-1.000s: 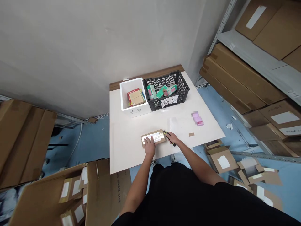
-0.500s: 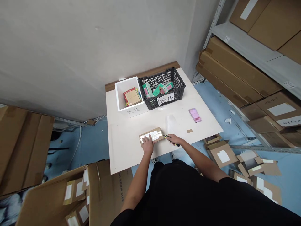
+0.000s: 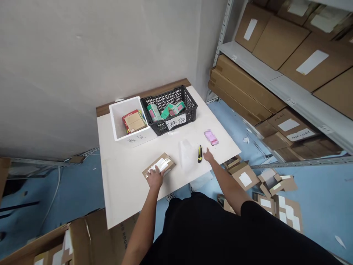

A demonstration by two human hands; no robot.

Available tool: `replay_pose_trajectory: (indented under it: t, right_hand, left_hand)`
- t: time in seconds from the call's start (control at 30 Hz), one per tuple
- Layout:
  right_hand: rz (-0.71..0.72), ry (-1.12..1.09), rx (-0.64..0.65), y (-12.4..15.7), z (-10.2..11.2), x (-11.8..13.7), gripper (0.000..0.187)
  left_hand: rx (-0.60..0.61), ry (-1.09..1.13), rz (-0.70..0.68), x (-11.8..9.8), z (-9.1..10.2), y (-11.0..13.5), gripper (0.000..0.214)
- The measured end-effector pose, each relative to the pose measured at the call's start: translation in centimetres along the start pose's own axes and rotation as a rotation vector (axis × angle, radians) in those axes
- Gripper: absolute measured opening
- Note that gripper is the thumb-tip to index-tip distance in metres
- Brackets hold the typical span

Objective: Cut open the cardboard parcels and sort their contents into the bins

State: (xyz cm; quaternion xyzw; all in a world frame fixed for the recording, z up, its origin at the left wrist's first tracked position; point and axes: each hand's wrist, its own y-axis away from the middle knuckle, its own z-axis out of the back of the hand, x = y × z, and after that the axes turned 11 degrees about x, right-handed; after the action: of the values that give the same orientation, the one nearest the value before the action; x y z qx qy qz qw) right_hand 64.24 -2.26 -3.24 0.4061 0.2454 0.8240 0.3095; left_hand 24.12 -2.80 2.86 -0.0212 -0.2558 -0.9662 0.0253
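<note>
My left hand point(image 3: 155, 178) grips the near side of a small cardboard box point(image 3: 168, 165), its fingers over the white label and shiny clear tape on top. The box lies at an angle on the white table point(image 3: 118, 191). My right hand point(image 3: 207, 154) is low over the tabletop with fingers reaching out, and no tool is in it. Just left of these fingers, apart from them, a black and yellow box cutter point(image 3: 200, 154) lies on the table. Whatever is beneath the right hand is hidden. Between box and cutter lies a translucent plastic sheet point(image 3: 186, 154).
A white foam bin point(image 3: 132, 141) with booklets and a black plastic crate point(image 3: 191, 117) with green boxes stand at the table's back. A blurred pink item point(image 3: 211, 137) lies right. Shelving point(image 3: 248, 60) holds cartons; opened boxes point(image 3: 245, 178) litter the floor.
My right hand has let go of the box cutter, laid it on the table and moved right, over where a small brown scrap lay. The cardboard box has turned. The view has swung right.
</note>
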Motion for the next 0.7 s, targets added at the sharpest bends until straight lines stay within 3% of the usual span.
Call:
replay_pose_trajectory:
  t: [0.07,0.13,0.23,0.3,0.37,0.43,0.57,0.7]
  right_hand:
    - [-0.009,0.022,-0.055,0.2,0.0,0.6,0.071]
    - [0.103,0.046,-0.083,1.1,-2.1,1.9,0.069]
    - [0.367,0.045,0.060,3.9,-8.4,5.2,0.064]
    - [0.447,0.021,0.213,6.2,-13.5,7.8,0.068]
    - [0.404,0.020,0.287,8.4,-17.8,10.4,0.074]
    - [0.314,0.040,0.276,9.8,-20.6,12.7,0.073]
    - [0.239,0.074,0.243,9.7,-21.7,15.4,0.068]
    - [0.214,0.055,0.315,7.7,-20.7,16.4,0.068]
  left_hand:
    - [0.045,0.054,0.007,1.1,0.3,-0.5,0.061]
    - [0.051,0.114,0.017,2.4,0.6,-1.1,0.053]
    - [-0.028,0.156,-0.058,4.2,0.9,-1.7,0.061]
    - [-0.007,0.170,-0.144,4.7,1.1,-1.8,0.073]
    - [0.077,0.195,-0.149,4.8,1.3,-2.0,0.078]
    - [0.138,0.213,-0.050,4.5,1.3,-2.2,0.079]
    - [0.159,0.265,0.106,4.2,0.8,-2.1,0.069]
    - [0.092,0.276,0.041,4.4,0.2,-1.2,0.064]
